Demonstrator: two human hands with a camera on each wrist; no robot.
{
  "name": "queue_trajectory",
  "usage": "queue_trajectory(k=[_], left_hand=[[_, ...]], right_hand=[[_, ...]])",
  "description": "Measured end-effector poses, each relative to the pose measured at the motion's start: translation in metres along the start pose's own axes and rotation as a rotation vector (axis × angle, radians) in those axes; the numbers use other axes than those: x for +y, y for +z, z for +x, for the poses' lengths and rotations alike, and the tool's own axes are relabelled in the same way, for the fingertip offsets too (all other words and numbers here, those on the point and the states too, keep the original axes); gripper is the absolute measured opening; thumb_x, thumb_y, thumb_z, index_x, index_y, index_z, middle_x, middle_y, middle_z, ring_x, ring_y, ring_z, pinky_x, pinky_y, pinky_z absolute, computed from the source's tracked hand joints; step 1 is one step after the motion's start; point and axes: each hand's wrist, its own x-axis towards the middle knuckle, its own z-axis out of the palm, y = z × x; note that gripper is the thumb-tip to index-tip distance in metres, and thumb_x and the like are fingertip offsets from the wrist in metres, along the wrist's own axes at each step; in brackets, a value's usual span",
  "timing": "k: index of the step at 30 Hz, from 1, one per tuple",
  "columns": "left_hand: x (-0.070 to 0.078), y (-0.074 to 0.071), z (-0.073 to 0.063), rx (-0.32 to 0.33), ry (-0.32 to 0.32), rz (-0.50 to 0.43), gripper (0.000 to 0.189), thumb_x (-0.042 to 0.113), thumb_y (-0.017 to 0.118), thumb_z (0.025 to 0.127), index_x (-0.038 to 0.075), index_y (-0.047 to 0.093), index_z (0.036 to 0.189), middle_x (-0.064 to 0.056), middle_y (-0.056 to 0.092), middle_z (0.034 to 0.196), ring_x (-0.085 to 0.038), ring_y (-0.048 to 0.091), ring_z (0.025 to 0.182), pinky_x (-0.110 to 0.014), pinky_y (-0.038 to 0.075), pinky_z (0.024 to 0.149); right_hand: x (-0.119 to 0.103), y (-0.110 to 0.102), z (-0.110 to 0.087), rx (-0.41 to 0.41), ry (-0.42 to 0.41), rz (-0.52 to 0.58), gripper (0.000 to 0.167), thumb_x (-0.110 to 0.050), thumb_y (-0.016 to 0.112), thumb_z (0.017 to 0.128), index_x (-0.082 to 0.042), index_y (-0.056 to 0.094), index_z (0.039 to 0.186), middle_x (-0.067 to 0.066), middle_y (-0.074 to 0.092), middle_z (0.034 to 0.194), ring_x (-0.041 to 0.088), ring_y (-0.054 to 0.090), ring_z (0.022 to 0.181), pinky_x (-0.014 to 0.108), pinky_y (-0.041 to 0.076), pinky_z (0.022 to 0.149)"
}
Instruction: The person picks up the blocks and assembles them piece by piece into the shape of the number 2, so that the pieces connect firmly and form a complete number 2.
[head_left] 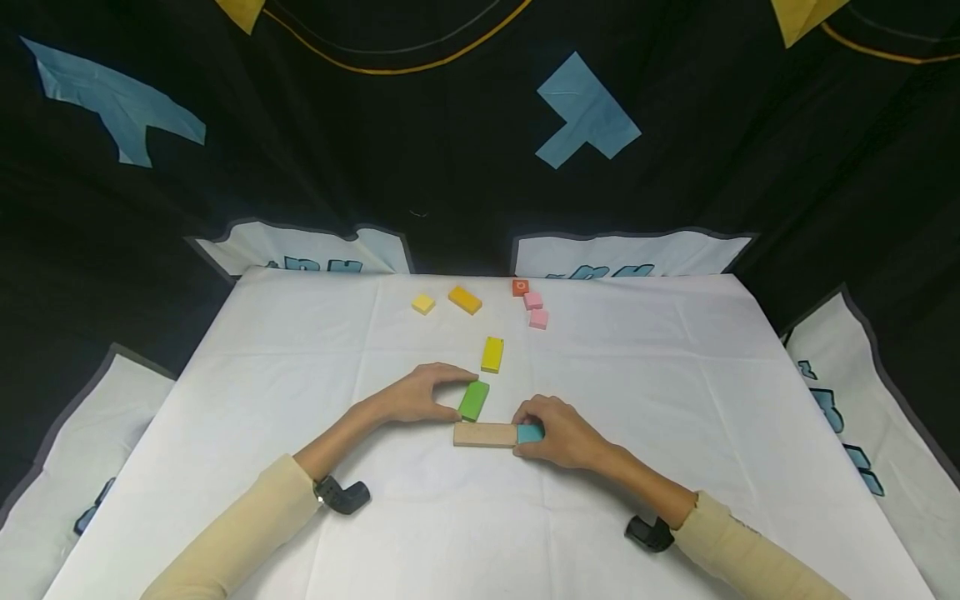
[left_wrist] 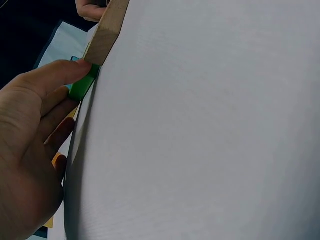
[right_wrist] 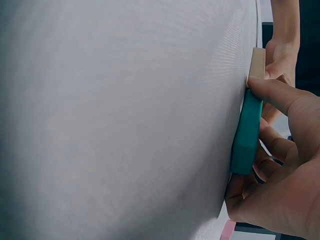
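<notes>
My left hand [head_left: 416, 393] pinches a green block [head_left: 473, 401] by its ends, thumb at the near end and index finger at the far one. In the left wrist view the thumb presses on the green block [left_wrist: 82, 86]. Just in front of it lies a plain wooden block [head_left: 484, 435], set crosswise. My right hand [head_left: 562, 432] grips a teal block [head_left: 529, 432], whose left end meets the wooden block's right end. The right wrist view shows the teal block [right_wrist: 246, 135] in line with the wooden block [right_wrist: 257, 65]; in the head view fingers cover part of the teal one.
Beyond the green block lies a yellow block [head_left: 492, 354]. Farther back are an orange-yellow block [head_left: 465, 300], a pale yellow one [head_left: 423, 303], a red one [head_left: 520, 287] and two pink blocks [head_left: 538, 319]. A white cloth [head_left: 637, 350] covers the table.
</notes>
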Motion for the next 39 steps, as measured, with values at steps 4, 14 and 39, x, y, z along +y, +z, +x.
queue_trajectory(k=[4,14,39], left_hand=[[0.0003,0.0001,-0.0001,-0.004,0.005,0.001,0.062,0.025,0.079,0.083,0.017,0.058,0.142,-0.003,0.055,0.143,-0.029,0.042,0.137,-0.052,0.032,0.113],[-0.0003,0.0008,-0.0006,-0.010,-0.007,0.009,0.063,0.028,0.079,0.084,0.018,0.058,0.142,-0.002,0.055,0.143,-0.028,0.042,0.137,-0.053,0.032,0.113],[0.0036,-0.0028,-0.0039,-0.035,0.006,-0.016,0.062,0.024,0.073,0.084,0.015,0.056,0.144,-0.004,0.053,0.145,-0.028,0.041,0.138,-0.052,0.032,0.113]], right_hand=[[0.0004,0.0001,-0.0002,0.002,-0.004,0.003,0.027,-0.019,0.085,0.080,-0.016,0.069,0.101,-0.009,0.058,0.091,0.013,0.050,0.086,0.027,0.046,0.070],[0.0004,-0.0004,-0.0001,0.001,-0.003,0.001,0.026,-0.019,0.084,0.080,-0.016,0.069,0.101,-0.010,0.058,0.090,0.013,0.049,0.085,0.028,0.045,0.070],[-0.0008,-0.0004,0.0016,-0.005,0.025,-0.004,0.026,-0.021,0.085,0.079,-0.016,0.069,0.100,-0.009,0.058,0.089,0.013,0.050,0.085,0.029,0.047,0.070]])
